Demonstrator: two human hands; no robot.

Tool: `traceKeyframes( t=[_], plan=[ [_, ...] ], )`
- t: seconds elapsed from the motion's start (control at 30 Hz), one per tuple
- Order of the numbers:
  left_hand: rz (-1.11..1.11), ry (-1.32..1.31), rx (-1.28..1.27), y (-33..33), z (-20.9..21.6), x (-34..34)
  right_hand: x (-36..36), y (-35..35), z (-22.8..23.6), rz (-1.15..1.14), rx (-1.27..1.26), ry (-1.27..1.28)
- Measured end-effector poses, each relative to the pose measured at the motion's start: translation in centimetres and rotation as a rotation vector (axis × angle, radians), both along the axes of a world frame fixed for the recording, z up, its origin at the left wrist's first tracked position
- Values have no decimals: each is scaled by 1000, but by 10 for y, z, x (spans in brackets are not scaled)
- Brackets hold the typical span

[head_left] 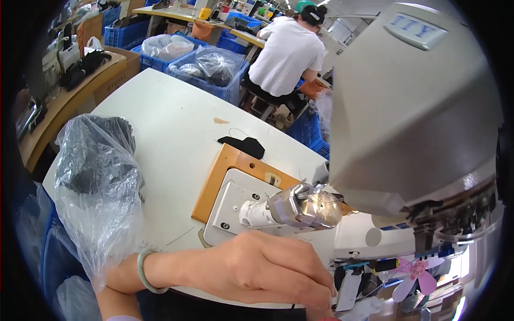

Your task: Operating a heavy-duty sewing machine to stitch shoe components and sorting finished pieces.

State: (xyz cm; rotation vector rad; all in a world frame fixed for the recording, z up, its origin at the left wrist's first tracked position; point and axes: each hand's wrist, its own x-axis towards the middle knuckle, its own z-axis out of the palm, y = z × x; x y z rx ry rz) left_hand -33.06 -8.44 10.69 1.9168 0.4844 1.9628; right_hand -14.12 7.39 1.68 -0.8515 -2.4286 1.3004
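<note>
My left hand [267, 267], with a pale green bangle [142, 273] at its wrist, reaches across the near edge of the white table [166, 134]. Its fingers are bent downward and close together; whatever they hold is hidden beneath the hand. At the lower edge a bit of skin [319, 310] meets the left fingertips, seemingly part of my right hand, with its fingers out of sight. Just beyond stands the sewing machine's post with a shiny metal top [308, 206], on a tan wooden base [214, 184]. Behind that base lies a black fabric piece [245, 146].
A clear plastic bag of dark pieces [99, 160] rests at the table's left. The machine's large grey head [412, 117] fills the right. Blue crates with bagged goods [209, 72] stand behind the table. A seated person in white [292, 53] works farther back.
</note>
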Motion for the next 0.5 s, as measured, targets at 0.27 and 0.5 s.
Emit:
traceKeyframes(
  t=[0.27, 0.5],
  plan=[
    [108, 16, 127, 0, 4, -9, -2, -1, -1, -36, -40, 0],
    [-38, -4, 98, 0, -2, -11, -2, -2, -2, -92, -38, 0]
  ],
)
